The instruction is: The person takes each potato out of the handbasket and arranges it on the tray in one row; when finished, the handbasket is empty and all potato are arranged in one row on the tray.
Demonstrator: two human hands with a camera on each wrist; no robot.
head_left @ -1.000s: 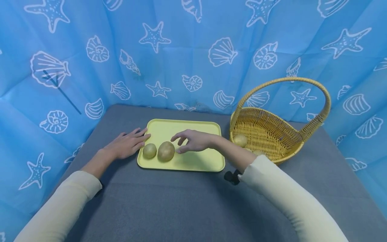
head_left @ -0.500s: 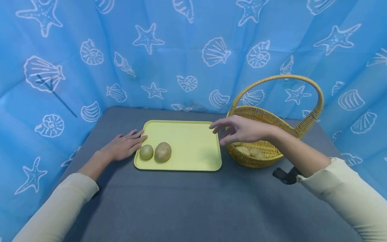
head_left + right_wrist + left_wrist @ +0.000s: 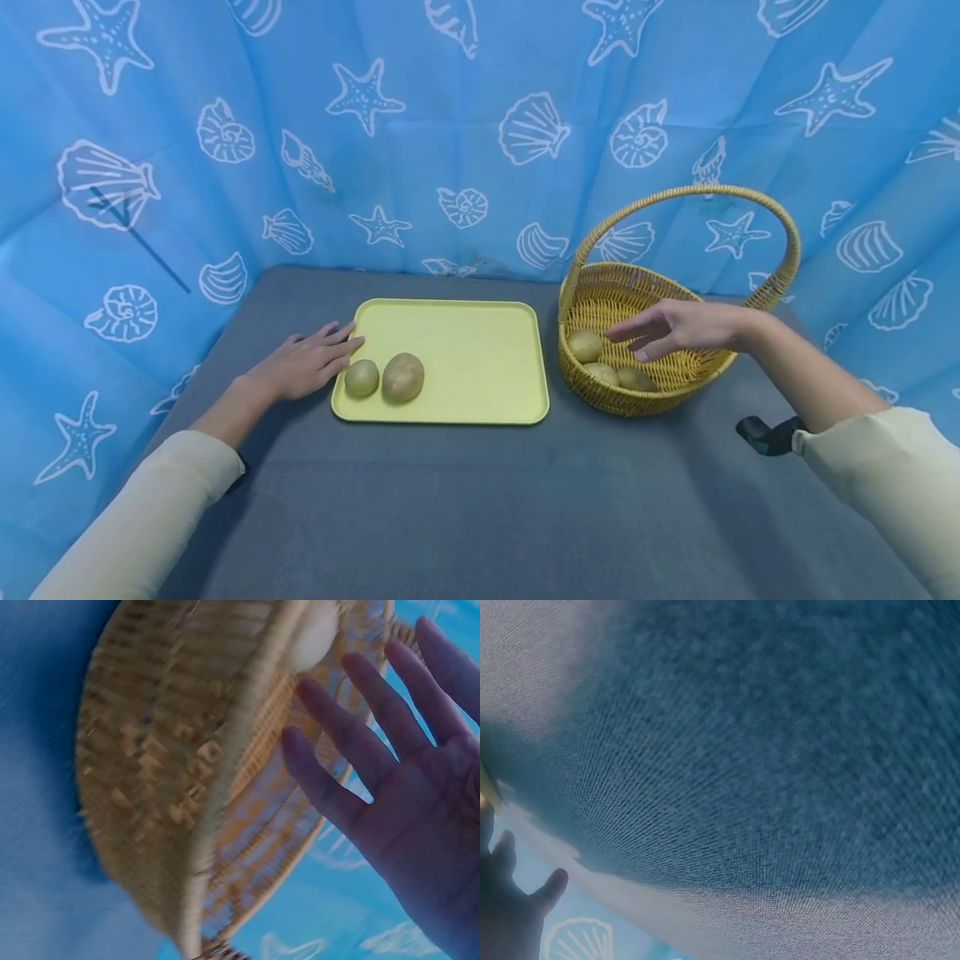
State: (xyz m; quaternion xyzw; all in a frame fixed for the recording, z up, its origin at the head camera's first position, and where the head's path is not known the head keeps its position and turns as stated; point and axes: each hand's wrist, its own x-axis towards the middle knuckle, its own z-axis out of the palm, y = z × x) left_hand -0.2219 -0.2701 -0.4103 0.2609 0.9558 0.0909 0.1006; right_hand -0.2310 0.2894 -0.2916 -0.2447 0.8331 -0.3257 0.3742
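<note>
A yellow tray [image 3: 465, 333] lies on the grey table and carries two potatoes, a small one [image 3: 362, 377] and a larger one [image 3: 402, 377], near its left edge. My left hand [image 3: 303, 363] rests flat on the table, fingertips against the tray's left rim; it shows dimly as a left hand [image 3: 510, 907] in the wrist view. A wicker basket [image 3: 600, 402] with a tall handle stands to the right and holds three potatoes [image 3: 584, 345]. My right hand [image 3: 675, 327] hovers open over the basket, fingers spread and empty. In the right wrist view the right hand [image 3: 409, 795] is above the basket [image 3: 172, 795].
Blue cloth printed with shells and starfish [image 3: 465, 125] walls in the table at the back and both sides. Grey table surface [image 3: 480, 508] stretches in front of the tray and basket. A dark wrist strap [image 3: 761, 435] shows by my right sleeve.
My right hand left the larger potato on the tray and swung right, from over the tray to above the basket. The left hand has stayed put.
</note>
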